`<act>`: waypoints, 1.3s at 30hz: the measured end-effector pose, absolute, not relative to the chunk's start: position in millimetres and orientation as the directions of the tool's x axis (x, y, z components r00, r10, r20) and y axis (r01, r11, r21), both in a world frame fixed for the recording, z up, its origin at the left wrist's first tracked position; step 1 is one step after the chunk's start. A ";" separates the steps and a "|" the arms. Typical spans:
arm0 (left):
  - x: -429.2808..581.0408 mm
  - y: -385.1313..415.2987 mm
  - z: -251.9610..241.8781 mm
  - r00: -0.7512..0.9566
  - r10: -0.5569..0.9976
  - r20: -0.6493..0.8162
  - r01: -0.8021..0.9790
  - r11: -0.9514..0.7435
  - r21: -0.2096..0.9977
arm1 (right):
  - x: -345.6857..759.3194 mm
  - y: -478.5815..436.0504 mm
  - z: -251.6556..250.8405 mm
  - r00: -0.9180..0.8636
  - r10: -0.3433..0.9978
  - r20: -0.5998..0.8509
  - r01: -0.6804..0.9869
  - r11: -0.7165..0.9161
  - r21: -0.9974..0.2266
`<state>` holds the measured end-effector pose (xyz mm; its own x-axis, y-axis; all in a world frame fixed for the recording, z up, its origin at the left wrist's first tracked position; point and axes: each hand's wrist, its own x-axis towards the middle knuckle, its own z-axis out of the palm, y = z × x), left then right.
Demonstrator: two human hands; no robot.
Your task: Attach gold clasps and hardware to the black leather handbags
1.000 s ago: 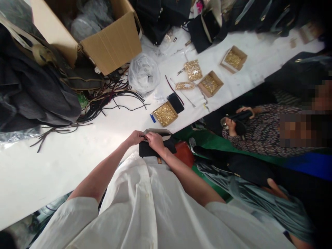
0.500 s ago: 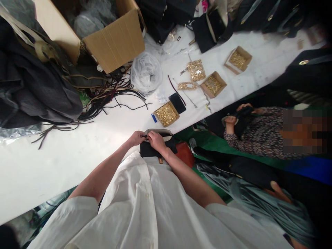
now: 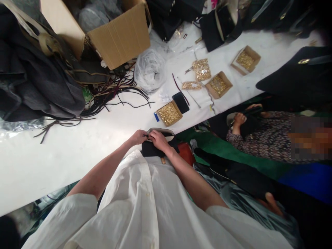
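Observation:
A small black bag (image 3: 153, 150) with a beige strap (image 3: 162, 131) lies at the near edge of the white table (image 3: 77, 145), right in front of my white shirt. My left hand (image 3: 138, 137) pinches the strap's left end with closed fingers. My right hand (image 3: 158, 140) rests on top of the bag, fingers curled and pinching the same spot next to the left hand. What sits between the fingertips is too small to make out.
A tray of gold hardware (image 3: 169, 113), a black phone (image 3: 181, 102) and a blue lighter (image 3: 156, 117) lie just beyond the bag. Further back are more gold trays (image 3: 218, 84), a cardboard box (image 3: 114, 31), loose black cords (image 3: 116, 98) and dark fabric (image 3: 33, 83). Another person (image 3: 261, 133) sits at right.
Both hands stay pinched on the bag's strap. The view has shifted slightly, so the table's things sit a little further right. The other person's hands have moved a little.

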<state>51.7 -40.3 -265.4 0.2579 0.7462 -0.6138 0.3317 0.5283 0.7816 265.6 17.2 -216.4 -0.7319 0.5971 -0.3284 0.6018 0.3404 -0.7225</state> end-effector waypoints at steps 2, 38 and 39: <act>51.0 -40.0 -263.5 0.258 0.748 -0.611 0.330 0.526 0.784 | 265.3 17.8 -215.2 -0.735 0.591 -0.333 0.599 0.336 -0.727; 55.3 -47.9 -269.1 0.248 0.780 -0.575 0.345 0.484 0.805 | 263.0 15.4 -212.3 -0.696 0.614 -0.372 0.617 0.247 -0.747; 54.7 -48.1 -268.9 0.246 0.778 -0.579 0.348 0.486 0.802 | 262.5 15.0 -213.2 -0.694 0.615 -0.374 0.617 0.242 -0.749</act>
